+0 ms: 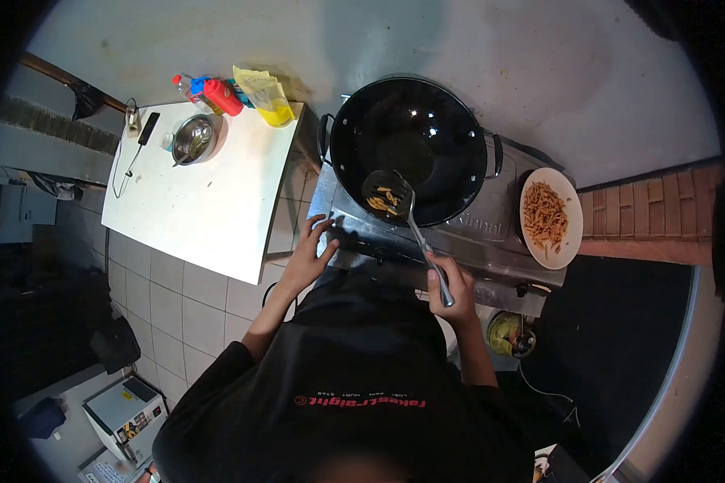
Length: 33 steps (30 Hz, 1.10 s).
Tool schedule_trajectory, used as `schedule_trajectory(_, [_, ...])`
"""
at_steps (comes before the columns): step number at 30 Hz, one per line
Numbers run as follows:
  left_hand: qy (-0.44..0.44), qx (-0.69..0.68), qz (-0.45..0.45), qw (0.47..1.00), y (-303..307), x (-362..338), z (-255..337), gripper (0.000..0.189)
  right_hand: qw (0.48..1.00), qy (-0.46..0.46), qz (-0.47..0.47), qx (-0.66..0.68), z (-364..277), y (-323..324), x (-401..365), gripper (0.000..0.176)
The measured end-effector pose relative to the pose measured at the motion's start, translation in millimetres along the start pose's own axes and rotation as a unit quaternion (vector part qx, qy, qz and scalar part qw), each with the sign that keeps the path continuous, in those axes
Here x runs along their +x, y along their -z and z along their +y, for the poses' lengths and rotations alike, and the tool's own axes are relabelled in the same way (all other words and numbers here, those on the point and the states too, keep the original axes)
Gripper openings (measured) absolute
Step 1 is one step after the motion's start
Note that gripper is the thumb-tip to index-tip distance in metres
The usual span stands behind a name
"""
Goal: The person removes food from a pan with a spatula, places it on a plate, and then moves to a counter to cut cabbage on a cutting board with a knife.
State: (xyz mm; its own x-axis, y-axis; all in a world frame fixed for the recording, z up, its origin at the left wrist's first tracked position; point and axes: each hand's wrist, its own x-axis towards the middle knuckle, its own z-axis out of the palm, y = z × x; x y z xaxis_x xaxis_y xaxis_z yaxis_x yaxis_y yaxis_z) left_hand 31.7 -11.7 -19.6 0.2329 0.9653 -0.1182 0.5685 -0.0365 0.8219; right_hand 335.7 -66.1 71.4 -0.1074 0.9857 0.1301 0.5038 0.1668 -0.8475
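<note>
My right hand (451,290) grips the handle of a metal slotted spatula (418,229). The spatula's head lies over the near left part of a large black wok (435,157), and several yellowish-brown pieces of food (385,199) are at it. The wok stands on a steel stove (491,241). My left hand (310,254) is at the stove's left front edge, its fingers apart and holding nothing. To the right of the wok, on the stove, is a white oval plate (572,233) with a heap of reddish-brown strips of food (544,214).
On the left, a white table (217,201) bears a metal bowl (194,139), a red bottle (223,97), a yellow pouch (266,97) and a black-handled tool (147,129). A gas cylinder (506,332) is below the stove at the right. The wall rises behind the wok.
</note>
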Motion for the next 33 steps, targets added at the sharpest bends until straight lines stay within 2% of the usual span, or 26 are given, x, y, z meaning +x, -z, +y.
schedule_trajectory(13, [0.014, -0.033, 0.002, 0.999, 3.6, -0.6, 4.7, 0.037, 1.000, -0.007, 0.001, 0.005, 3.8, -1.3, -2.6, 0.020])
schedule_trajectory(33, [0.012, -0.040, 0.009, 0.999, 0.0, -1.7, 7.4, 0.037, 1.000, 0.020, 0.009, 0.010, 3.6, 2.7, -0.7, 0.022])
